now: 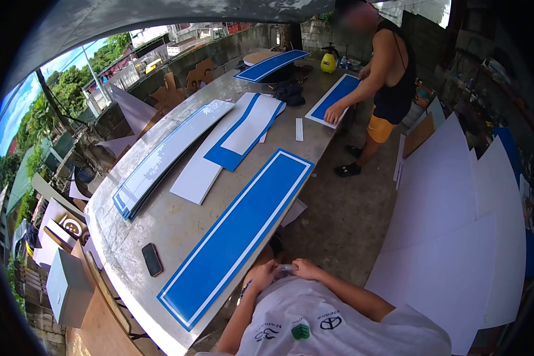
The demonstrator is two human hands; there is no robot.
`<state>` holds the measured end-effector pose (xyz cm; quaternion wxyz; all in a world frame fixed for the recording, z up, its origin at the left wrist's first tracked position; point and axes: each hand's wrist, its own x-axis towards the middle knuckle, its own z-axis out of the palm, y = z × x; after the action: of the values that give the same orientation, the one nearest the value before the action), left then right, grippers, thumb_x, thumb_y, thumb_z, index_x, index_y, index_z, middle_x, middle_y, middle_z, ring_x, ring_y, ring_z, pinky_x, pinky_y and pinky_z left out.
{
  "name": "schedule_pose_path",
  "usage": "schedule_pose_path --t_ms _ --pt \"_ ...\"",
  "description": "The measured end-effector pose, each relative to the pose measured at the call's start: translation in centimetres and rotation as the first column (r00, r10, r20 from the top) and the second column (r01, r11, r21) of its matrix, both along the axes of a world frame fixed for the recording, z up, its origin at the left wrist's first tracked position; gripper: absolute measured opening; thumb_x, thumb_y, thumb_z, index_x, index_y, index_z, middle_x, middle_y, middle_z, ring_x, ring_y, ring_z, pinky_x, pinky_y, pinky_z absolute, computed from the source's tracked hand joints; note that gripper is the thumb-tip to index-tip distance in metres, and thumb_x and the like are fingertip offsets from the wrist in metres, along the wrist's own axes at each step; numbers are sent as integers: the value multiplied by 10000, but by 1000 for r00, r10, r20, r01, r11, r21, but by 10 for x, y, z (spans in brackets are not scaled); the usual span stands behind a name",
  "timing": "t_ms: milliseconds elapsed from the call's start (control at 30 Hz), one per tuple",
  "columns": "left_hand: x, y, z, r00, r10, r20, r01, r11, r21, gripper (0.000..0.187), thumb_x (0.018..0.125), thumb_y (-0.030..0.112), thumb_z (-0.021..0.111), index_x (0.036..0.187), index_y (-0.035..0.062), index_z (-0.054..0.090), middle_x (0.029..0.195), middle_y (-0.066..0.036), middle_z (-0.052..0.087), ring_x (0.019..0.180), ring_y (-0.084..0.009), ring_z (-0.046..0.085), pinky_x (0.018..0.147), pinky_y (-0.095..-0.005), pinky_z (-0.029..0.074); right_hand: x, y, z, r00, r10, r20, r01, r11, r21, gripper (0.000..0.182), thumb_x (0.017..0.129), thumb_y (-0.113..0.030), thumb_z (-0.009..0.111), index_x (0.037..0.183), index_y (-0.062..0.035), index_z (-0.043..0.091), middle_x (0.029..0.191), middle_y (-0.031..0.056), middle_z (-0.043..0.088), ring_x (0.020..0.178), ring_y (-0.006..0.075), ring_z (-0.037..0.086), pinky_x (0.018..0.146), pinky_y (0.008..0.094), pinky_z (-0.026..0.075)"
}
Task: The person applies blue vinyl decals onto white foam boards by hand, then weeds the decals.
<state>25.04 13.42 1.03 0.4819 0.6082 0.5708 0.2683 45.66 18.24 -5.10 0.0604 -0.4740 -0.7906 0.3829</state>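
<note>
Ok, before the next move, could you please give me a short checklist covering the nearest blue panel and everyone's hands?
1. Nearest blue panel lying blue side up on the table: ok.
2. Smartphone off that panel: ok, it lies on the table to its left.
3. Your left hand and right hand free: not ok, both appear closed on a translucent piece at your waist.
4. Co-worker's hands away from that panel: ok, they are at a farther blue-and-white panel.
5. Nearest panel's surface without bubbles or fine scratches: cannot tell, too small to see.
</note>
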Motion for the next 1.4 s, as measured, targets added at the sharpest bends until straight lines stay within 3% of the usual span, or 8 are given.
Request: schedule_pose_path --t_ms 67,233,300,1033,1100,1167,1333,1400 --pt "-1 0 5 1000 -2 -15 1 1000 -16 180 905 201 575 927 23 558 701 -71 597 544 -124 592 518 -277 471 1 -2 0 997 -3 -73 4 1000 19 257 721 -262 676 775 -38 564 865 172 600 861 353 591 732 426 464" --pt "0 -1 11 1000 1 18 0 1000 -28 178 905 216 577 928 40 569 701 -58 603 545 -118 594 525 -268 467 1 -1 -1 995 -9 -99 10 1000 10 252 713 -252 683 773 -37 564 860 167 600 859 350 590 734 420 464" --pt "2 0 24 999 9 -39 -12 996 -90 171 880 197 598 921 32 588 763 -123 654 616 -195 649 557 -317 501 2 0 -3 994 -7 -110 8 1000 8 248 712 -247 684 774 -37 566 859 165 600 860 348 589 737 418 465" --pt "4 -1 47 992 -32 -126 21 996 -83 172 880 206 597 926 40 593 765 -114 648 602 -180 641 558 -312 496 -1 5 10 998 35 -54 -40 995 -93 278 731 -302 676 819 -43 625 881 170 639 864 345 613 745 429 479" --pt "3 -1 38 988 -49 -146 38 996 -77 236 899 320 562 929 88 593 740 -69 657 628 -141 654 591 -301 477 -2 6 13 995 75 -69 -83 989 -120 271 733 -306 673 802 -46 639 852 169 650 840 348 625 734 434 485" --pt "4 -1 32 988 -50 -145 41 997 -68 237 900 318 563 923 85 594 735 -70 654 625 -142 651 590 -300 476 -5 5 11 998 54 -25 -52 998 47 253 735 -297 663 721 -44 652 756 180 651 760 368 637 682 442 498" --pt "2 -1 22 990 -55 -131 53 998 -22 241 902 305 565 904 65 590 719 -78 641 603 -150 634 581 -299 474 -6 7 6 998 19 63 -22 999 48 247 782 -299 592 752 -73 688 792 194 646 791 382 632 702 460 508" --pt "2 1 14 996 -58 -73 55 998 -38 192 874 234 590 915 47 600 745 -129 654 614 -210 652 584 -335 501 -5 8 1 997 4 73 -8 998 57 241 784 -288 583 748 -73 687 796 194 645 795 385 630 705 462 508"
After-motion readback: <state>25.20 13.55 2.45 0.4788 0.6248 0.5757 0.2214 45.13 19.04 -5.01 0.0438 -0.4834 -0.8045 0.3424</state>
